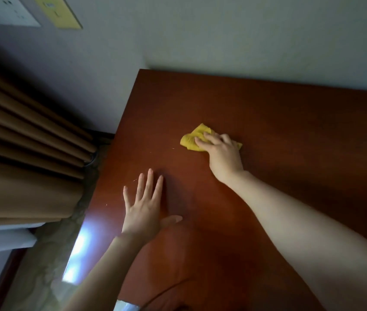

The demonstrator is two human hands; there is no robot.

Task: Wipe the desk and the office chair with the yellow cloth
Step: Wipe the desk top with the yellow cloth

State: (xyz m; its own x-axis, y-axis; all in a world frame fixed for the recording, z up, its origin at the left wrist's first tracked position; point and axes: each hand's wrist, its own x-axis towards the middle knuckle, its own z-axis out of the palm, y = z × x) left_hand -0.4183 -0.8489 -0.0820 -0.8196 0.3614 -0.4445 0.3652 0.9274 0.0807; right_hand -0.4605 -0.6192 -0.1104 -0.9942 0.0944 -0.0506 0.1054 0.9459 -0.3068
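The person is leaning over a reddish-brown desk (279,122) that is standing against a pale wall (245,37). The right hand (221,151) is pressing a crumpled yellow cloth (191,140) onto the desktop, its fingers (209,138) bending over the bunched fabric and gripping it; the cloth is sitting around the middle of the visible surface, sticking out to the left of the hand and a little to its right. The left hand (143,208) is lying nearer the desk's left edge, palm down, with fingers straight and spread and the thumb pointing right, holding nothing. The two hands are staying well apart. Brown curtains (21,153) are hanging to the left of the desk, and a white socket plate (7,10) and a yellow plate (58,12) are showing on the wall above them. A thin dark cable (162,292) is running across the desk's near edge.
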